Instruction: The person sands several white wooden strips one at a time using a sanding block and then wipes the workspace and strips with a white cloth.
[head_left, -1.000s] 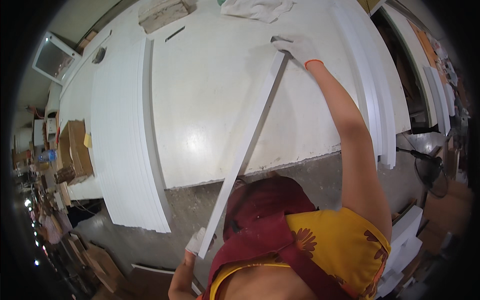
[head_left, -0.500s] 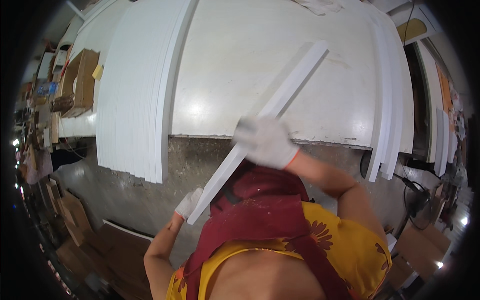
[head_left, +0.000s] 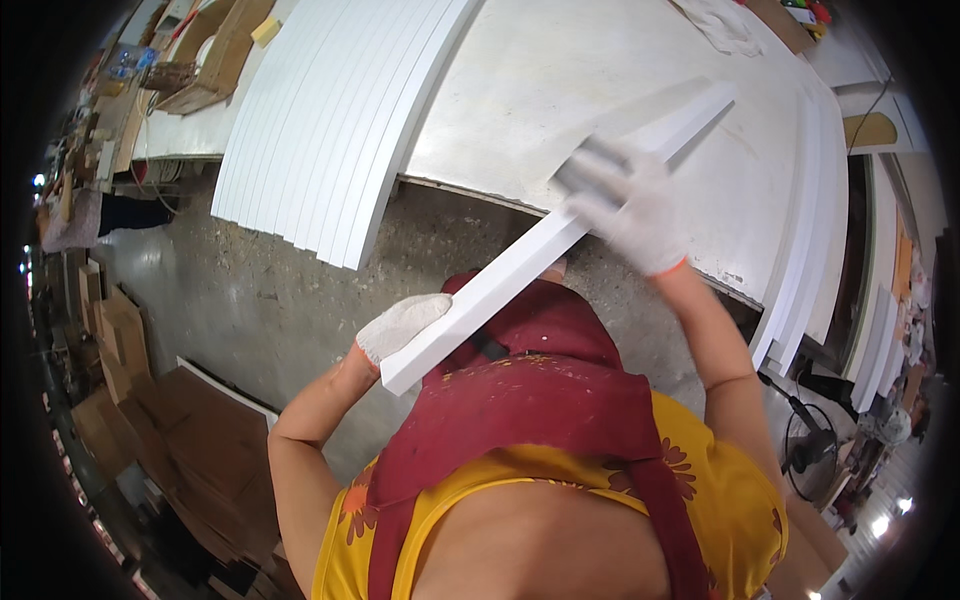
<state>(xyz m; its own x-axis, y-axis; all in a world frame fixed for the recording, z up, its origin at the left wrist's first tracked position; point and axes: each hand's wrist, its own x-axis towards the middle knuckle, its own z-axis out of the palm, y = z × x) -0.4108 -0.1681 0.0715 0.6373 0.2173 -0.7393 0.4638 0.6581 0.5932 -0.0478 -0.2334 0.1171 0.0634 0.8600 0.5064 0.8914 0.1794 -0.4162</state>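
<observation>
A long white strip lies slantwise, its far part resting on the white worktable and its near end jutting past the table edge over my lap. My gloved left hand is wrapped round the side of that near end. Farther up the strip, my gloved right hand is closed on a dark grey sanding block pressed against the strip's upper face. Both the right hand and the block are smeared by motion.
Several white strips lie side by side at the table's left, overhanging its edge. More strips lie at the right. A wooden box stands back left, a cloth at the back. Brown boards lean at lower left.
My right hand has slid the sanding block farther up the strip, away from me. The left hand still holds the near end, and the whole view has shifted.
</observation>
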